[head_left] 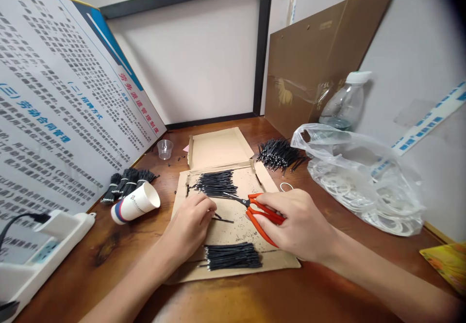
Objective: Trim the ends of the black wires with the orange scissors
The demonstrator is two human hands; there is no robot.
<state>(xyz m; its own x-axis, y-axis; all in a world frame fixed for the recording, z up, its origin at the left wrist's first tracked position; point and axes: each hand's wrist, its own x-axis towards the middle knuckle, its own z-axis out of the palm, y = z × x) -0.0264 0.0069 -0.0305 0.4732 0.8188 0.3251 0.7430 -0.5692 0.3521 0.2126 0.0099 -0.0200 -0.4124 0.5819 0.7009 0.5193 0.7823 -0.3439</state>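
Note:
My right hand point(296, 223) grips red-handled scissors point(259, 211), their blades pointing left toward a pile of short black wires point(214, 183) on a flattened cardboard sheet point(238, 231). My left hand point(189, 226) rests on the cardboard with its fingers pinched on a thin black wire point(222, 218) beside the scissor tips. A second pile of black wires point(233, 256) lies at the near edge of the cardboard, between my two hands.
A paper cup point(136, 202) lies tipped on the wooden table, with bundled black wires point(127, 181) behind it. More wires point(278, 153), a clear plastic bag point(360, 180) of rubber bands, a bottle point(345, 102), a small clear cup point(165, 149) and a power strip point(40, 250) surround the work.

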